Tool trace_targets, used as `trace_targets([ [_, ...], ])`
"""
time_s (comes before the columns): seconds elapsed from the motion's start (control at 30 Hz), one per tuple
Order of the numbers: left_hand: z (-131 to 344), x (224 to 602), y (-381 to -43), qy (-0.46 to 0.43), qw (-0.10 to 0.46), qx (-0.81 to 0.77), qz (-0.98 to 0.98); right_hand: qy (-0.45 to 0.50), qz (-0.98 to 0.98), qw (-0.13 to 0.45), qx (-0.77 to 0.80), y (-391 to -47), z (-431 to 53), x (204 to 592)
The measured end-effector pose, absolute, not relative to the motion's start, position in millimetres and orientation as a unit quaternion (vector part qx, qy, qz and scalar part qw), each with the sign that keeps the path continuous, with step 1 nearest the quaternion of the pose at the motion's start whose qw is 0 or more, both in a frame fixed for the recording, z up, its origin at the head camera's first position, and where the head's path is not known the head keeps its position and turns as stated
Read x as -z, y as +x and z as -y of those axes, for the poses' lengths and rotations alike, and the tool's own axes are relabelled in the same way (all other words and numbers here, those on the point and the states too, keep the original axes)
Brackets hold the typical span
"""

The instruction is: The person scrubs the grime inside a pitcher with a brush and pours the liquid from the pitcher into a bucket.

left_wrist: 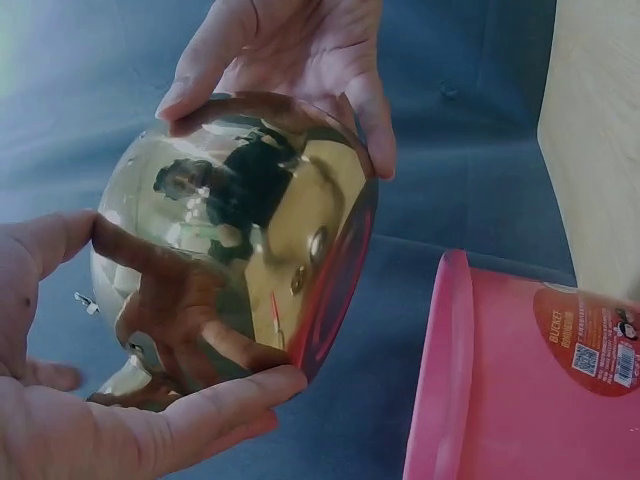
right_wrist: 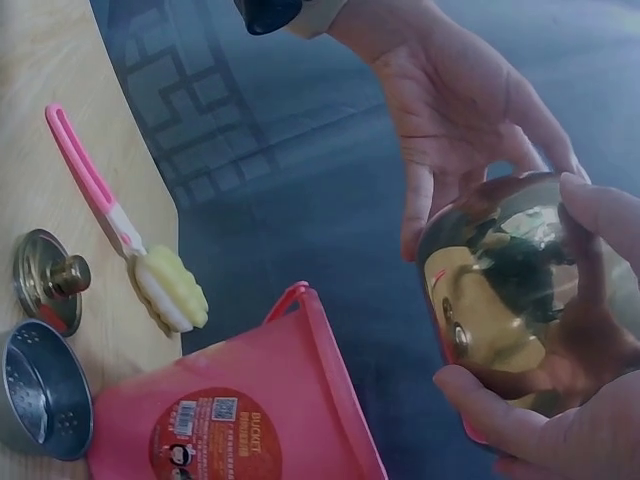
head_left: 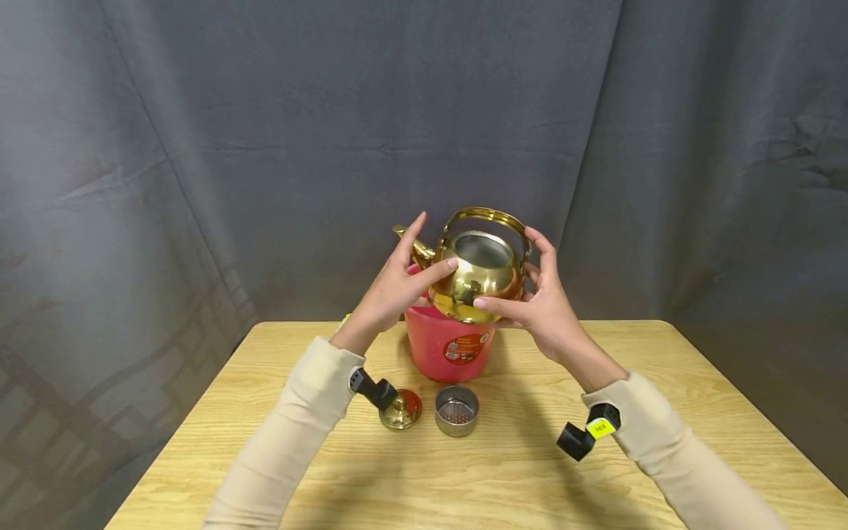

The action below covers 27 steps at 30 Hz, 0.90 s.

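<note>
A shiny gold teapot (head_left: 478,276) hangs above a pink bucket in the head view, its lidless mouth tilted toward me and its hoop handle (head_left: 489,213) raised. My left hand (head_left: 397,283) grips the spout side, thumb on the front of the body. On the other side my right hand (head_left: 546,313) holds the pot, thumb low on its front and fingers behind. In the left wrist view the left fingers (left_wrist: 235,400) lie along the polished body near the base. Both hands also appear around the pot in the right wrist view, with its mouth out of sight there.
The pink bucket (head_left: 440,350) stands on the wooden table (head_left: 298,486). In front of it sit a gold lid (head_left: 400,410) and a perforated metal strainer (head_left: 457,412). A pink-handled sponge brush (right_wrist: 170,288) lies beside the bucket. A grey curtain (head_left: 331,147) hangs behind the table.
</note>
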<state>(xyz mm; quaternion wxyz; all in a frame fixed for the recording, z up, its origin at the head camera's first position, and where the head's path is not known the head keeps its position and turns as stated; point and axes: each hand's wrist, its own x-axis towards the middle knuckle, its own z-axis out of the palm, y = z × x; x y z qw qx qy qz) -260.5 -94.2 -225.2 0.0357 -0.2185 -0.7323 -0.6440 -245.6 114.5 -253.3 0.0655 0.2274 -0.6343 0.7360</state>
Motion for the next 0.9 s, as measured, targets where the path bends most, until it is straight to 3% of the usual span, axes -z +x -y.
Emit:
trace_targets([
  [0.33,99.6,213.9,-265.4,-0.184,0.060,0.681,0.706,0.223,0.674,0.062,-0.702,-248.6,-116.5,242.9],
  [0.63,108.5,211.0,-281.4,-0.172,0.011,0.758,0.629,0.237,0.701,0.069,-0.669,-243.3,-113.1,229.9],
  [0.9,116.3,204.3,-297.7,-0.125,-0.012,0.773,0.622,0.249,0.703,0.053,-0.664,-259.1,-109.1,224.7],
])
